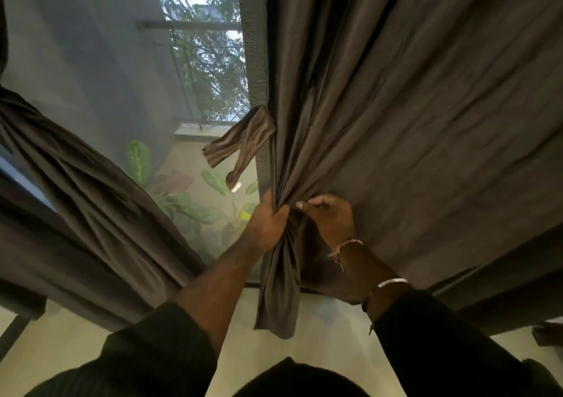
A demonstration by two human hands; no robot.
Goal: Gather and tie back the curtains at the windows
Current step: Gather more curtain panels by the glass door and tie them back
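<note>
The left hand (pixel 271 219) holds a tight grip on the bunched curtain (pixel 396 122), whose folds run upward, while the tie-back (pixel 243 140) hangs just above, nearer than to the right hand (pixel 329 216).

Plain dark brown on the right curtain (pixel 411 107) and the left curtain (pixel 91 198). Brown with darker stripes on the tieback strap (pixel 246 140). Green on plant leaves (pixel 138 160), black on sleeves (pixel 158 345), red-and-white on the thread wristband (pixel 347 248).
</note>
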